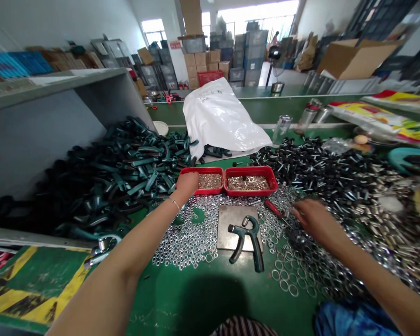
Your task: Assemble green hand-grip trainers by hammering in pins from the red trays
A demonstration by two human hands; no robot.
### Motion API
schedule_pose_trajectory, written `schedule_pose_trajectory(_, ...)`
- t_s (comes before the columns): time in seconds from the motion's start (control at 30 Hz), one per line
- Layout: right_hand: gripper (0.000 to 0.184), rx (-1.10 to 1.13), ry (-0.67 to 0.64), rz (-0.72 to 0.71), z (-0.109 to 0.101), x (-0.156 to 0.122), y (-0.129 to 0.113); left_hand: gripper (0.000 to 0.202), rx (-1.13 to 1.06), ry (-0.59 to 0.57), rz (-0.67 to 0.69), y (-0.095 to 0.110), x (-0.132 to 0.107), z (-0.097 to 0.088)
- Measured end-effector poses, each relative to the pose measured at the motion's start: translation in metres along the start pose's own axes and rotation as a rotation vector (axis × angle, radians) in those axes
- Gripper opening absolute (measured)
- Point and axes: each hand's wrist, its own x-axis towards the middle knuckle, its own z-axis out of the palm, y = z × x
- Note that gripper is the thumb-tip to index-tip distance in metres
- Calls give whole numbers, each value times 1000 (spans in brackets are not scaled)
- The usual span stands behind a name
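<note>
My left hand (189, 182) reaches over the left end of the left red tray (212, 191), which holds small metal pins; its fingertips are hidden. On the right, my right hand (311, 213) hovers over loose metal parts with its fingers pinched together, and what they hold is too blurred to name. A dark green hand grip strengthener (257, 245) lies between my hands, its upper part on a square metal plate (227, 217). Near my right fingers is a red-handled screwdriver (273, 208). Another red tray (250, 191) holds longer metal pins.
Small nuts (185, 247) spread left of the plate, and larger rings (290, 275) lie to its right. Dark green handles (136, 163) are heaped at left beside a grey shelf (126, 93). Black-headed screws (301, 158) pile at right. A white bag (224, 116) stands behind the trays.
</note>
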Motion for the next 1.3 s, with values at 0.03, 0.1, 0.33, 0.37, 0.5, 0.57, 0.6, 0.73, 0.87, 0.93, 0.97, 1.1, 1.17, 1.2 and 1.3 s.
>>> schedule_pose_trajectory(0.03, 27, -27, -54, -12, 7, 7, -17, 29, 4, 14, 7, -1, 0, 0)
schedule_pose_trajectory(0.1, 26, -112, -123, 38, 20, 18, -44, 28, 9, 47, 14, -5, 0, 0)
schedule_pose_trajectory(0.33, 19, -73, -117, -35, 2, 30, -44, 29, -61, 176, 23, -17, -1, 12)
schedule_pose_trajectory(0.37, 18, 2, -90, -28, -6, 30, -44, 28, -80, 190, 26, -17, 0, 11)
schedule_pose_trajectory(0.5, 20, 633, 21, 67, -17, 20, -67, 27, -177, 280, 26, -4, -10, 0)
schedule_pose_trajectory(0.57, 23, 1038, 23, 102, -6, 10, -87, 24, -358, 353, 60, 16, -37, -5)
schedule_pose_trajectory(0.6, 23, 1195, 17, 121, 2, 4, -97, 21, -500, 378, 100, 30, -57, -7)
schedule_pose_trajectory(0.73, 24, 1399, 36, 208, 34, -10, -123, 13, -771, 55, 446, 87, -155, 5)
schedule_pose_trajectory(0.87, 26, 1309, 5, 209, 41, -10, -127, 19, -694, 92, 503, 118, -212, 26)
schedule_pose_trajectory(0.93, 27, 1275, -31, 206, 38, -8, -127, 20, -652, 129, 496, 122, -219, 32)
schedule_pose_trajectory(0.97, 28, 1265, -37, 208, 36, -8, -127, 19, -636, 133, 494, 123, -219, 34)
schedule_pose_trajectory(1.1, 27, 1145, -33, 198, 34, -11, -132, 18, -602, 101, 481, 126, -218, 38)
schedule_pose_trajectory(1.17, 26, 933, -55, 150, 31, -12, -136, 21, -602, 93, 478, 128, -220, 40)
schedule_pose_trajectory(1.2, 25, 813, -72, 118, 29, -11, -137, 22, -603, 97, 480, 129, -221, 41)
schedule_pose_trajectory(1.3, 25, 694, -112, 58, 21, -1, -141, 21, -593, 148, 501, 131, -224, 45)
